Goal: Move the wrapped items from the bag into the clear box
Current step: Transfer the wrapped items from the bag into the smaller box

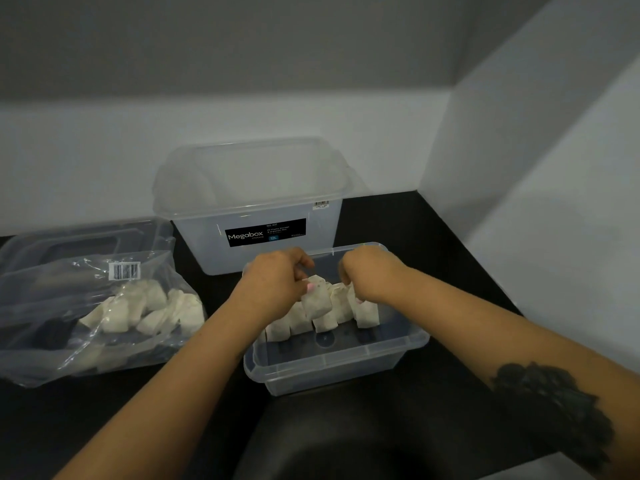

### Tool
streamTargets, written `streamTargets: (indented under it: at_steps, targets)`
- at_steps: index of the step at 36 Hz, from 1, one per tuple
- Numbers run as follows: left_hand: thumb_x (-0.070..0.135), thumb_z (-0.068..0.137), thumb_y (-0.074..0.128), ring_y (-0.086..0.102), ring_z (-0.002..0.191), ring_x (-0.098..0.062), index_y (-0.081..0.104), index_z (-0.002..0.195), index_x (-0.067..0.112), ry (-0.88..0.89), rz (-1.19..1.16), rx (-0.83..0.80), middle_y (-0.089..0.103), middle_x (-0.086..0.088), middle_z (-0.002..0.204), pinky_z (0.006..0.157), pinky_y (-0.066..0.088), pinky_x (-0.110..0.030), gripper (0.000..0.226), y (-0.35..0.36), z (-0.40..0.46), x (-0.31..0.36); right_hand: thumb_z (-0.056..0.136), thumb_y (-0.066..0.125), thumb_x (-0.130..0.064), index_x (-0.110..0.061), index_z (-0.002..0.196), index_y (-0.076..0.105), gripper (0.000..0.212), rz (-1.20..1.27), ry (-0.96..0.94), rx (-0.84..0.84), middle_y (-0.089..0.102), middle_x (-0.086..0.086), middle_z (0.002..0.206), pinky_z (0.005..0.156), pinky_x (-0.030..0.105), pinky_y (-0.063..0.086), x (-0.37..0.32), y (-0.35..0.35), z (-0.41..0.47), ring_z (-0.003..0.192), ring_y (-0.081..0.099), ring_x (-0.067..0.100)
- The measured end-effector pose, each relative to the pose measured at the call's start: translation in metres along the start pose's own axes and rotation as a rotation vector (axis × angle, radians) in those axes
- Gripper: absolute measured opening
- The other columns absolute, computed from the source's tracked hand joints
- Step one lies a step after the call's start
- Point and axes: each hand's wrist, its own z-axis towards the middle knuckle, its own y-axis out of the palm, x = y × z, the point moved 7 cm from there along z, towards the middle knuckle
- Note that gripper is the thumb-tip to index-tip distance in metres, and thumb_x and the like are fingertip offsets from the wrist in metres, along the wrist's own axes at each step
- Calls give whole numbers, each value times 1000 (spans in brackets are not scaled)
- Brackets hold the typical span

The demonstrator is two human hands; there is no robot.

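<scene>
a crinkled clear plastic bag [83,306] with a barcode sticker is lying at the far left on the black table [433,244], its mouth facing right, and a loose heap of white wrapped items [145,310] is sitting inside it, pointing every which way. a clear lid [86,237] is showing from under the bag's far edge. behind the middle, a tall translucent storage tub [252,209] with a black label is standing against the white wall. the left hand [277,282] is reaching into the low clear box [332,358] just in front of the tub, its fingers curling round the top of one soft, pale, rectangular packet [317,296]. a row of packets [322,313] is standing upright in the box, long axes vertical, the row running left to right along the far side. the right hand [367,275] is pinching the top of another upright packet [365,311] at the row's right end. the box is rectangular, smooth and see-through, with rounded corners.
</scene>
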Motion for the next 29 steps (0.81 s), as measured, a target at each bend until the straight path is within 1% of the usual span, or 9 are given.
streamTargets:
  at_steps: [3,6,12,14,17,20,22,26,29]
  targets:
    - [10,87,63,66,89,-14,57,117,20,-8,-4,-17,69,1,93,86,54,-33,31,5,6,0,75,78,-16,-19,112,65,39,212,-45,11,65,1,108,83,31,51,1,-14,-6,97,61,18]
    - [8,87,61,64,93,-16,56,115,19,22,55,-21,68,-1,101,80,52,-27,30,11,9,7,73,81,-26,-19,112,64,43,362,-96,6,66,-1,103,86,32,52,-4,-26,-12,95,62,15]
    - [7,84,61,63,95,-20,59,103,13,71,87,-22,66,-6,101,84,52,-31,19,26,16,21,78,76,-28,-17,85,67,16,282,-61,5,68,2,85,74,30,55,-4,-20,-7,68,61,13]
    - [7,84,61,62,94,-20,59,100,14,72,121,-36,67,-6,101,84,51,-30,17,33,18,22,81,73,-27,-17,85,67,13,241,-47,-16,67,2,81,70,29,52,-3,-12,-4,60,56,11]
    - [9,84,62,62,93,-20,55,93,20,37,150,-52,66,-6,102,84,52,-33,15,43,23,15,82,71,-22,-17,96,68,15,208,-54,-28,64,-2,88,71,25,43,-2,-1,-1,78,55,11]
    - [9,87,60,61,102,-22,59,108,16,5,263,-123,65,-7,111,90,50,-33,22,50,26,8,82,71,-17,-18,100,68,18,170,-48,-53,65,0,102,78,30,45,-1,11,3,95,59,17]
    - [10,89,57,59,106,-23,61,115,16,4,374,-225,63,-5,116,95,48,-34,28,57,26,6,83,70,-15,-18,101,68,18,124,-40,-65,65,3,103,78,33,47,-1,19,6,96,60,22]
    - [9,89,54,58,108,-23,63,116,24,56,528,-478,61,-1,119,96,46,-34,32,78,19,7,84,68,-15,-16,107,68,23,78,-20,-80,64,7,106,73,32,44,-1,31,11,97,60,24]
    - [17,92,53,56,111,-25,59,124,24,60,544,-591,59,-4,124,97,46,-35,34,89,15,8,85,66,-13,-13,106,67,22,65,-5,-83,65,8,105,74,32,45,-1,33,12,92,59,23]
